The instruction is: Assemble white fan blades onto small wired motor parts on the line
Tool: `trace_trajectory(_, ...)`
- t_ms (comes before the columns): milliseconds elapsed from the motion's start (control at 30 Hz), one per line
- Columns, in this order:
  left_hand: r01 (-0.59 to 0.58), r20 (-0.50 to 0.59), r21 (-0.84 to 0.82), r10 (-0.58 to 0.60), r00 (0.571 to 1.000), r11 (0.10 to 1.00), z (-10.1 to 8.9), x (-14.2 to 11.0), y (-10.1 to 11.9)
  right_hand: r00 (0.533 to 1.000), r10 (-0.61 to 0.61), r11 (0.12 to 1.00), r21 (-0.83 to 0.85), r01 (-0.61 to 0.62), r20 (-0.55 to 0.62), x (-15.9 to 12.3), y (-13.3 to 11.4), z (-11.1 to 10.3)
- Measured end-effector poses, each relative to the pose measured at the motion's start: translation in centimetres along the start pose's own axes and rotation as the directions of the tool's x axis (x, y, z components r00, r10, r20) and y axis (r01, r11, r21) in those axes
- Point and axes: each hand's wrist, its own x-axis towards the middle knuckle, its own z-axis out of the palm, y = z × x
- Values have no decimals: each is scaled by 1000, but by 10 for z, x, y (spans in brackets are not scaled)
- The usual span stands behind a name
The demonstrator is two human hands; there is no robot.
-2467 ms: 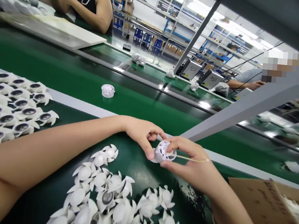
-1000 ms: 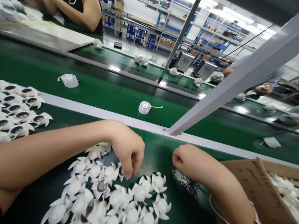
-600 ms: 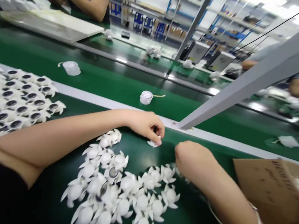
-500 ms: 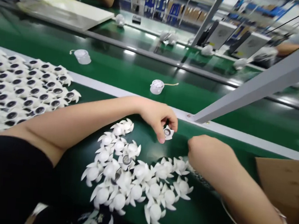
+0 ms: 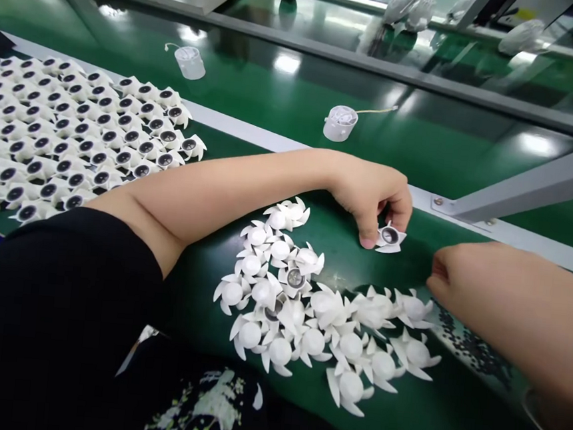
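Note:
A small white fan impeller (image 5: 389, 236) with its dark hollow side facing up is pinched between the thumb and fingers of my left hand (image 5: 376, 193), just above the green work surface. To its right, my right hand (image 5: 491, 280) is closed, the fingertips curled under and hidden, so what they hold cannot be made out. Below my right hand lies a clear plastic bag (image 5: 470, 345) with many small black parts. Loose white impellers (image 5: 313, 341) form a pile in front of me, most with the rounded hub up; one impeller (image 5: 295, 278) shows its dark hollow.
Rows of white impellers (image 5: 63, 125), dark hollows up, cover the left side. Beyond the pale rail (image 5: 253, 132) sit two white round housings (image 5: 339, 122) (image 5: 189, 62) with wires on the green belt. A grey metal post (image 5: 540, 177) rises at the right.
The camera view has tilted down and turned, so things sit further right and higher. My left hand still pinches the impeller; my right hand stays closed beside it.

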Motion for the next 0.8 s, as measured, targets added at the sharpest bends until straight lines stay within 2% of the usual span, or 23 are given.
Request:
trace_trajectory(67,2,-9,-2,-2,1000,1000,0,0,0,998,44,999,-21,-43,36,-1,-8,-9)
trace_trajectory(167,-16,-22,-17,16,1000,1000,2,2,-2,974,122,992,9,-126,190,2,-15,-28)
trace_trajectory(233,-30,-38,-29,29,999,999,3,3,-3,970,112,990,64,-129,218,7,-11,-38)
trace_trajectory(333,-50,-81,-18,49,996,999,5,4,-4,997,45,951,303,-62,64,14,0,-49)
trace_trajectory(433,-51,-104,33,54,993,998,6,4,-4,995,-42,799,595,86,-87,18,4,-55)
trace_trajectory(500,-36,-104,66,43,994,997,6,4,-4,986,-110,740,652,165,-125,20,-1,-53)
trace_trajectory(633,-23,-87,80,30,996,997,5,4,-3,976,-128,800,564,206,-175,23,-15,-45)
trace_trajectory(800,-42,-102,58,48,994,997,6,5,-5,943,-163,906,334,259,-291,21,-22,-38)
